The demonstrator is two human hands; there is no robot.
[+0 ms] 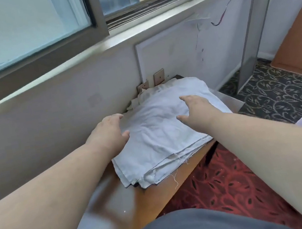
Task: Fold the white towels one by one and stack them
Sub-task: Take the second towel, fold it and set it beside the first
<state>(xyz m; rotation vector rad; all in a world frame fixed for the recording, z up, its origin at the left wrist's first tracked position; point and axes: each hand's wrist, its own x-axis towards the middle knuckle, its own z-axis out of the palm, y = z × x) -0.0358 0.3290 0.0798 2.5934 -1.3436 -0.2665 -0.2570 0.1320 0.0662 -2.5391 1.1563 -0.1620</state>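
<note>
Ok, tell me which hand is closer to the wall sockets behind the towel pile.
Left. The left hand sits at the pile's left edge, just below and left of the sockets. The right hand hovers over the pile's right side, a little farther off.

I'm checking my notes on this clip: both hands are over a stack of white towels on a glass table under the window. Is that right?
Not quite: the table is brown wood, not glass, as the head view shows. The rest holds: the left hand and right hand are over the stack of white towels, under the window.
</note>
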